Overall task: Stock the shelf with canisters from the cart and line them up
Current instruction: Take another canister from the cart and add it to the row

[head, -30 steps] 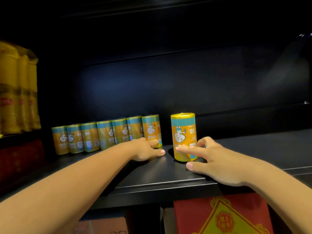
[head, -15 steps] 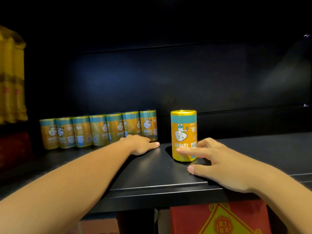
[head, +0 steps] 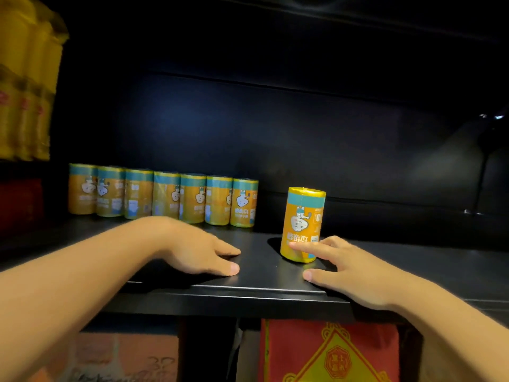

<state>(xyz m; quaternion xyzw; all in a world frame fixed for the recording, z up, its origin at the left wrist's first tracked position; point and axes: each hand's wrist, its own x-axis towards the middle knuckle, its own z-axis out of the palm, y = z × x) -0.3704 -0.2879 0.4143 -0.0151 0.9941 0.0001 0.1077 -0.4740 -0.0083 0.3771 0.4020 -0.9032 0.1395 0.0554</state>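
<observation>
Head view: one can [head: 304, 216] stands on the shelf [head: 261, 288] apart from the row [head: 165, 197] — right hand [head: 352, 266], fingers straight, touches its base, likely to slide it in line; left hand [head: 198, 252] rests flat, empty.

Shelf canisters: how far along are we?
Done: seven canisters stand lined up at the back of the shelf. In hand: an eighth canister stands apart to their right, nearer the front, the right hand touching it; the left hand rests on the shelf. Left: sliding it into line. The cart is out of view.
</observation>
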